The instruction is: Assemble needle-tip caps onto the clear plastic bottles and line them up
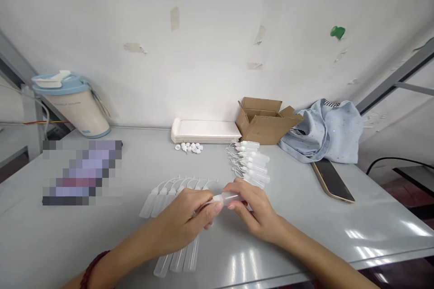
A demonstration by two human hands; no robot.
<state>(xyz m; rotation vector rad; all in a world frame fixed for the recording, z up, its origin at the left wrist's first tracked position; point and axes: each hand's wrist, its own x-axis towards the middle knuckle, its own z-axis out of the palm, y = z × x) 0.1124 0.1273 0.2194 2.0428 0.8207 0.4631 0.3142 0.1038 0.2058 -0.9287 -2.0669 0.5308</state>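
A small translucent plastic dropper bottle (232, 198) is held level between my two hands. My left hand (191, 214) pinches its white cap end, and the fingers of my right hand (256, 210) are closed round its body. Behind my left wrist lies a row of similar bottles (147, 205) with thin white cap straps. Clear tubes (178, 259) stick out in front of my left forearm; their upper ends are hidden by it. Beyond my right hand lies a stack of more bottles (254, 167). Several loose white caps (190, 147) sit farther back.
A pile of white trays (208, 131) and an open cardboard box (267, 126) stand against the wall. At left are a tumbler (76, 108) and a pixelated flat object (83, 174). A blue cloth bag (334, 135) and a phone (332, 180) lie at right.
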